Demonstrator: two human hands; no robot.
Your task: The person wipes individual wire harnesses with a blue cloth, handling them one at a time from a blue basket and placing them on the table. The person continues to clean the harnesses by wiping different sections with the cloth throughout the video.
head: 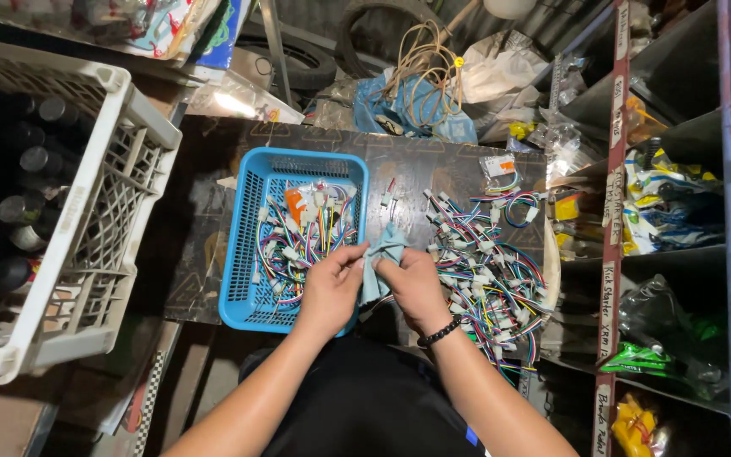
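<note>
Both my hands meet over the near edge of a dark board [213, 195] and pinch a light blue cloth [382, 254] between them. My left hand [330, 288] grips the cloth's left side, just over the near right corner of a blue plastic basket [243, 254]. My right hand [414, 283], with a black bead bracelet on the wrist, holds the cloth's right side. Whatever is wrapped inside the cloth is hidden. The basket holds several coloured wire harnesses with white connectors [302, 237]. A bigger loose pile of the same harnesses [488, 279] lies on the board to the right.
A white plastic crate [103, 245] with several dark bottles stands at the left. Metal shelving [615, 211] with bagged parts runs along the right. Behind the board lie a blue bag with coiled cord [420, 93], crumpled plastic and a tyre [315, 59].
</note>
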